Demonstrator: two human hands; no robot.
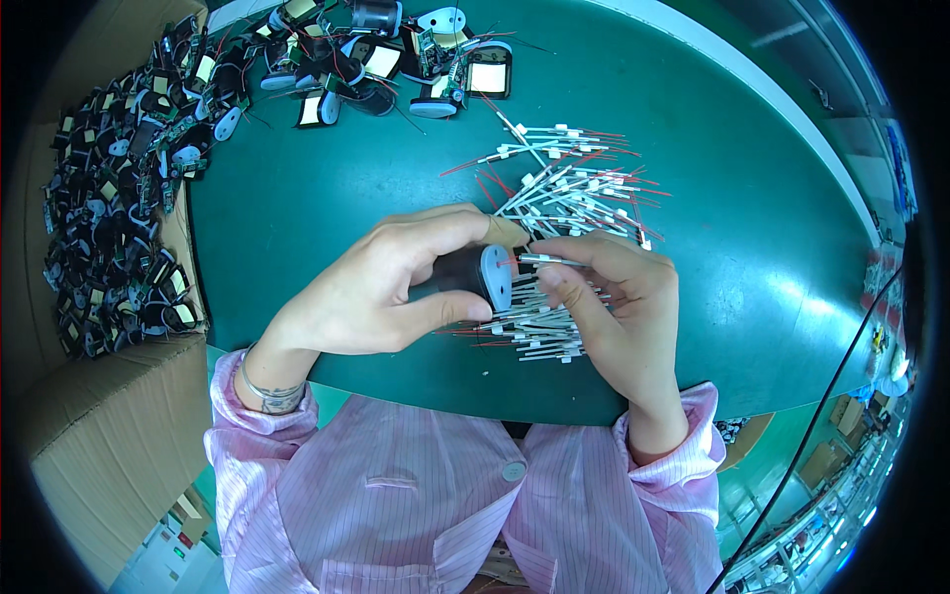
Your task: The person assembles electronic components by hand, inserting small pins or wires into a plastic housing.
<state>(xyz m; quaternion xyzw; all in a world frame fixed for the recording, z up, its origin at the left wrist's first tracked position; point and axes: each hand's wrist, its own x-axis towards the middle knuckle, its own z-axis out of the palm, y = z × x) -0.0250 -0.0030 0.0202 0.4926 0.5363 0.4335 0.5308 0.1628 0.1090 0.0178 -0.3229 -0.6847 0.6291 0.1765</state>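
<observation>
Fingers of my left hand (371, 287) gripped a black housing (450, 272) from its sides, thumb on the near edge and the tan-wrapped index on the far edge. The housing sat just above the middle of the counter (752, 198), its grey end cap (497, 279) turned right. With my right hand (628, 307), I pinched a thin pale lead (544, 259) between thumb and index, its red end pointing left at the cap; whether it touched, I couldn't tell, and my other right fingers were partly hidden.

I judged the housing light and stiff, its smooth wall perhaps a little slippery, so the sides made the safer hold, leaving the holes in the cap uncovered. The lead seemed nearly weightless, its red wire easy to bend, best taken by the pale sleeve close to that end.

More leads lay in a near pile (539, 337) beneath my hands and a looser far pile (579, 188). Similar housings stood in a far cluster (490, 79), and others filled the cardboard box (119, 426) on the left.
</observation>
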